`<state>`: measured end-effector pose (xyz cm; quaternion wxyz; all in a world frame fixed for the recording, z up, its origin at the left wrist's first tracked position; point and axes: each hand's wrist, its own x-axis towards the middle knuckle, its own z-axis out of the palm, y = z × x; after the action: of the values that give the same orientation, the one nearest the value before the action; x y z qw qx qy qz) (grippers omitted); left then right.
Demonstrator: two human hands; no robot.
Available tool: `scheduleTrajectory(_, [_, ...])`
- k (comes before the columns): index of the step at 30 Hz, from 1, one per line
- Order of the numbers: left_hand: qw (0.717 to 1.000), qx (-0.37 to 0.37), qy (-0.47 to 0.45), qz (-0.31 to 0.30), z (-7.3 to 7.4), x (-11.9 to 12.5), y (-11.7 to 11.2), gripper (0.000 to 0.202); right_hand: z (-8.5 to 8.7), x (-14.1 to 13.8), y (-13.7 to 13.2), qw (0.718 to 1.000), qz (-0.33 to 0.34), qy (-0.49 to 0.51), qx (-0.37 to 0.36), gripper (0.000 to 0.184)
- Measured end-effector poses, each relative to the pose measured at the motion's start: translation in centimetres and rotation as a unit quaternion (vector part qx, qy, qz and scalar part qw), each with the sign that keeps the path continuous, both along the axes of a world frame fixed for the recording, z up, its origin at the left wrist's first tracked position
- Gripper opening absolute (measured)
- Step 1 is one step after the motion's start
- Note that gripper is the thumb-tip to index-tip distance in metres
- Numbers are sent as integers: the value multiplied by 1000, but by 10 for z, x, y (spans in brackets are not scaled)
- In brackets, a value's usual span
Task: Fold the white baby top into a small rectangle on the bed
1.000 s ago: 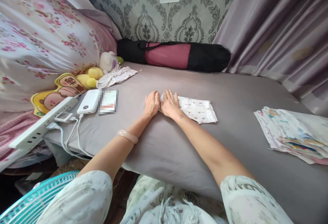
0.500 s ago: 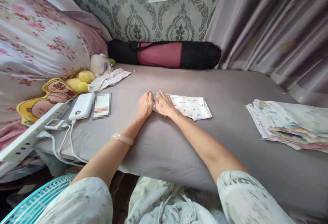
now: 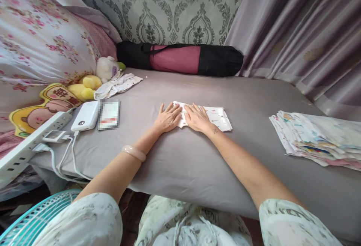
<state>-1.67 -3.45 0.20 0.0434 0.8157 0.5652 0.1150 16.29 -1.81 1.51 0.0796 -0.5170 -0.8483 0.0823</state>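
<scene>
Grey bed (image 3: 254,99), patterned wall behind. Folded cloth (image 3: 218,115) mid-bed, lying flat. Left hand (image 3: 168,118), right hand (image 3: 198,118) both spread flat, palms down on its left end. Likely light, limp, non-slip (thin cotton, seemingly); best gripped at folded edges, both hands.

Both hands lie flat, palms down, on a folded cloth (image 3: 210,115) mid-bed (image 3: 254,95): left hand (image 3: 168,118) on its left end, right hand (image 3: 198,118) beside it. A cloth stack (image 3: 316,139) lies near the right edge.
</scene>
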Motion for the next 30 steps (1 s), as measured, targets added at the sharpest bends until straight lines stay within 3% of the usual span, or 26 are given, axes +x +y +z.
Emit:
scheduleTrajectory(9, [1000, 18, -6, 4, -1, -1, -1, 54, 12, 17, -1, 1000, -18, -2, -19, 60])
scheduleTrajectory(17, [1000, 19, -3, -5, -1, -2, -2, 62, 0, 27, -3, 999, -33, -5, -4, 58])
scheduleTrajectory(22, [1000, 20, 3, -5, -1, -3, -2, 63, 1, 28, -2, 1000, -29, 4, -9, 59])
scheduleTrajectory(30, [1000, 19, 2, -19, 1, -3, -3, 73, 1, 64, -10, 998, -63, -21, -4, 63])
